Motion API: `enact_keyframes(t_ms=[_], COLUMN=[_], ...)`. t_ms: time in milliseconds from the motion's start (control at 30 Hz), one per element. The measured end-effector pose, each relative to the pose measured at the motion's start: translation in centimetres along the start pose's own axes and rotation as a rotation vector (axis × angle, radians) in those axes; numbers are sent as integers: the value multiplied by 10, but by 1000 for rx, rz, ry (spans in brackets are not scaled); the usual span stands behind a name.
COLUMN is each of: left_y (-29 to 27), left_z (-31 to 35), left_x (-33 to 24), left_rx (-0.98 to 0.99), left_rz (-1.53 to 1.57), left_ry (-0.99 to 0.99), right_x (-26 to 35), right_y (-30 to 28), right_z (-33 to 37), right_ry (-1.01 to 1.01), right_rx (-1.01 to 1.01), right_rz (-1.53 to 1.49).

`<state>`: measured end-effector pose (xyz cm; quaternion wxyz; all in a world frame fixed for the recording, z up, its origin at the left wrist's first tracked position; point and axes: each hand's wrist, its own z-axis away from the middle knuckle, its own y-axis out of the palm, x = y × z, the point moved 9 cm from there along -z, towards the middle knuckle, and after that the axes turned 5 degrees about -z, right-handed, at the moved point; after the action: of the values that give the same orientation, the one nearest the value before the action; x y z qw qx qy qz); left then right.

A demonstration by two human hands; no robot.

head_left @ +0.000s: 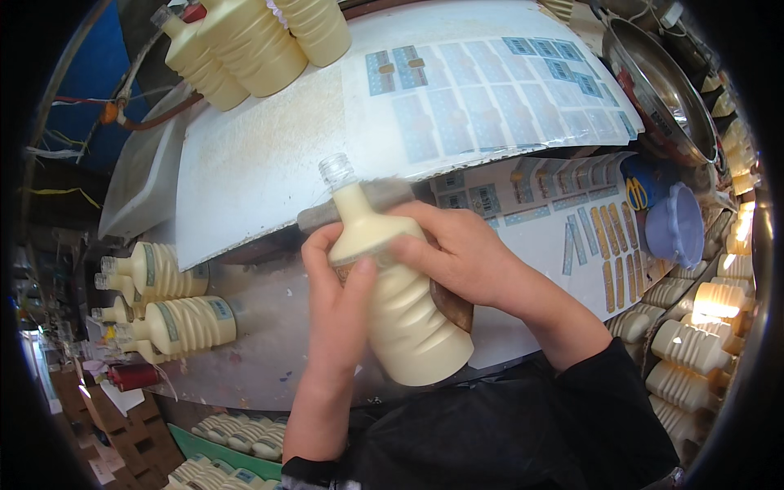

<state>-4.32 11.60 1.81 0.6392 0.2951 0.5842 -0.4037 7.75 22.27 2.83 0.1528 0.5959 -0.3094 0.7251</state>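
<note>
A cream-coloured plastic bottle [420, 351] with a clear threaded neck and a ribbed body lies tilted in front of me, its neck pointing away. My left hand [333, 294] wraps its left side, thumb pressed on the shoulder. From the right, my right hand [457, 253] grips the same shoulder, its thumb lying across the front. Under both thumbs runs a narrow patterned label strip [353, 258], partly covered by them. Behind the bottle's neck is a grey padded roll [384, 196]. A brown object [452, 309] shows beside the bottle below my right hand; its kind is unclear.
Sheets of blue labels [490, 98] lie on a raised white board [253, 147]. Blue and gold strips [612, 237] sit at right, near yellow-handled scissors [636, 193] and a lilac basin [676, 224]. Cream bottles stand at the back [245, 53], lie at left [184, 322] and fill the right side.
</note>
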Motion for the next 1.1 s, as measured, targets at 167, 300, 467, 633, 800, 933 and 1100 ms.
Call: enact_keyframes(t_ms=[167, 300, 467, 633, 800, 933, 1100], left_y=[1, 2, 2, 2, 2, 2, 0], left_z=[-1, 0, 0, 0, 0, -1, 2], left_x=[3, 2, 1, 2, 4, 3, 2], left_rx=[1, 2, 0, 3, 4, 6, -21], left_rz=[32, 30, 41, 43, 48, 51, 0], left_ry=[16, 22, 16, 17, 25, 24, 28], right_x=[-5, -5, -4, -3, -1, -5, -17], right_y=[0, 0, -1, -1, -2, -1, -12], right_z=[0, 0, 0, 0, 0, -1, 9], right_ry=[-16, -25, -18, 22, 22, 24, 57], right_rx=[-11, -22, -19, 18, 33, 38, -111], right_rz=[-49, -57, -45, -9, 5, -55, -323])
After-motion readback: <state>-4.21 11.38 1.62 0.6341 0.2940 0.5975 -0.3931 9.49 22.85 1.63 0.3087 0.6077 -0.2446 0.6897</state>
